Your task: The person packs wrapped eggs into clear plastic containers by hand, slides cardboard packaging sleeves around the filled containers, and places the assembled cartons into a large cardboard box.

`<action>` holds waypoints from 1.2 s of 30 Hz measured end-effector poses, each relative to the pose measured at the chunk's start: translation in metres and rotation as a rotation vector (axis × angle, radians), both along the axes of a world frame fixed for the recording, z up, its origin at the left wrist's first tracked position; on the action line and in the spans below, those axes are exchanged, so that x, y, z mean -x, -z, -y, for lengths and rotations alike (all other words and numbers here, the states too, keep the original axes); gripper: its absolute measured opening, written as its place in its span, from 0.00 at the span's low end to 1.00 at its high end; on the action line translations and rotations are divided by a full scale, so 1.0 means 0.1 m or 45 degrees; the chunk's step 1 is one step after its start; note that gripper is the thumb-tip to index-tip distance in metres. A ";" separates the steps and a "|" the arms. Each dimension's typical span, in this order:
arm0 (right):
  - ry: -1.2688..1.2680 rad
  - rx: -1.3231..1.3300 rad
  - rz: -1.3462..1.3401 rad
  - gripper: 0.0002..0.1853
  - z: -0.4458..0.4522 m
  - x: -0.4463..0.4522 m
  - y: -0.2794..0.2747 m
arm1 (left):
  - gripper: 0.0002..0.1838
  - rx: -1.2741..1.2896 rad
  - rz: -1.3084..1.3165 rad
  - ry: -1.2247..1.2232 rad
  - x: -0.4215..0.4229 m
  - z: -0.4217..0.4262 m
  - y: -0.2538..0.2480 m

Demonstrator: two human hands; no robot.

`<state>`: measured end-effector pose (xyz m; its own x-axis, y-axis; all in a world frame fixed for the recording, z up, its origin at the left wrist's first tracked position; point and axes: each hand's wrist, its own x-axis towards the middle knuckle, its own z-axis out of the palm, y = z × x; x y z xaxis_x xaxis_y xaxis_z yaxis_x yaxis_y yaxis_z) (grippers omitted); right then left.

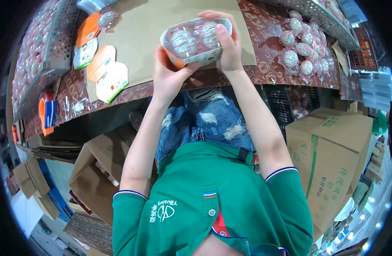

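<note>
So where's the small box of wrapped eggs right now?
In the head view, the small box is at top centre, held between the left hand and the right hand, with the cardboard sheet behind it.

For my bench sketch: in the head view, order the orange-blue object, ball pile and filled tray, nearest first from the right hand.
1. Filled tray, in the right hand.
2. Ball pile, table's right side.
3. Orange-blue object, left end.

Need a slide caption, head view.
Left hand and right hand hold a box of wrapped egg-shaped items over a cardboard sheet.
</note>
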<state>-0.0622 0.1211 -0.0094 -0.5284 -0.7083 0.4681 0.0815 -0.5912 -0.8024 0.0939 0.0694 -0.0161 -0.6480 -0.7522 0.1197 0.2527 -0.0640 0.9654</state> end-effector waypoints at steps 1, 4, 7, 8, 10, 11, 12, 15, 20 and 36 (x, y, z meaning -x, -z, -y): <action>0.004 -0.039 -0.009 0.14 -0.01 0.00 -0.02 | 0.35 -0.066 -0.019 0.029 -0.01 -0.01 -0.05; -0.084 -0.193 0.046 0.18 -0.08 -0.07 -0.15 | 0.35 0.086 -0.007 -0.067 -0.10 0.02 0.07; -0.157 -0.227 0.198 0.21 -0.15 -0.38 -0.31 | 0.35 -0.211 -0.050 -0.134 -0.55 -0.02 -0.17; -0.189 -0.201 0.066 0.19 -0.18 -0.49 -0.43 | 0.36 -0.322 -0.099 -0.159 -0.81 0.01 -0.21; -0.464 -0.068 -0.174 0.17 -0.19 -0.77 -0.74 | 0.43 -0.357 -0.331 -0.226 -1.53 0.19 -0.17; -0.907 -0.008 0.095 0.16 -0.19 -1.13 -0.94 | 0.41 -0.441 -0.401 -0.504 -1.99 0.15 -0.27; -0.985 -0.021 0.142 0.16 -0.16 -1.48 -1.06 | 0.36 -0.252 -0.436 -0.649 -2.34 0.21 -0.43; -1.919 0.318 0.366 0.13 -0.23 -2.41 -1.36 | 0.29 0.162 -0.099 -1.355 -3.59 0.17 -0.65; -2.527 0.450 1.047 0.16 0.07 -3.21 -1.36 | 0.30 -0.064 0.747 -1.953 -5.41 -0.83 -0.24; -2.580 -0.037 1.180 0.12 0.11 -3.58 -1.21 | 0.36 -1.349 1.003 -1.126 -5.87 -2.07 2.26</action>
